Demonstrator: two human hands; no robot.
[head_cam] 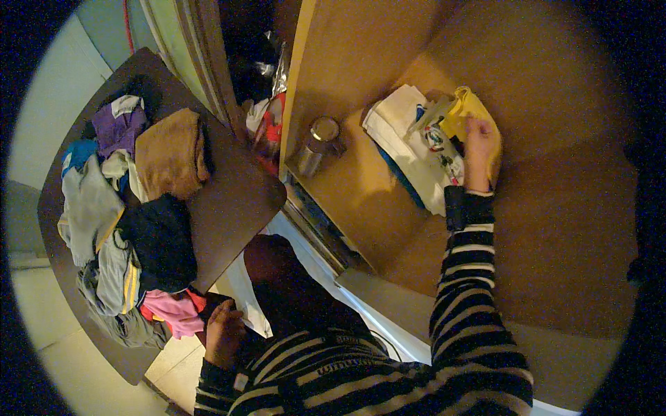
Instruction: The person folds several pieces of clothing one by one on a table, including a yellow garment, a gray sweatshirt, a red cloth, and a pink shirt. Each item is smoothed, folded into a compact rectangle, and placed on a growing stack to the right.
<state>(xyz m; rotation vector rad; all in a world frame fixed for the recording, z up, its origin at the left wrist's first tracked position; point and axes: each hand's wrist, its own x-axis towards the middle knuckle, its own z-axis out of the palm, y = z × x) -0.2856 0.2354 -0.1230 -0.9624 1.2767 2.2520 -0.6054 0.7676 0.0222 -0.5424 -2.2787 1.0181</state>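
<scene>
Reaching into the wooden cabinet, my right hand (478, 151) rests on a yellow cloth (471, 106) at the right end of a pile of folded clothes; whether its fingers grip the cloth is unclear. A white printed garment (426, 151) lies beside the yellow one, and a dark blue edge shows under the pile. My left hand (225, 325) is near the near edge of the dark table, its fingers curled around something dark, perhaps cloth, that I cannot identify. Close to it lie a pink garment (177, 312) and a folded black garment (164, 242).
A metal flask (317, 143) stands near the cabinet's left side. The dark brown table (229, 192) at left holds a folded brown towel (171, 153), a purple garment (119, 125), a grey garment (88, 208) and other clothes. A curtain (197, 62) hangs behind the table.
</scene>
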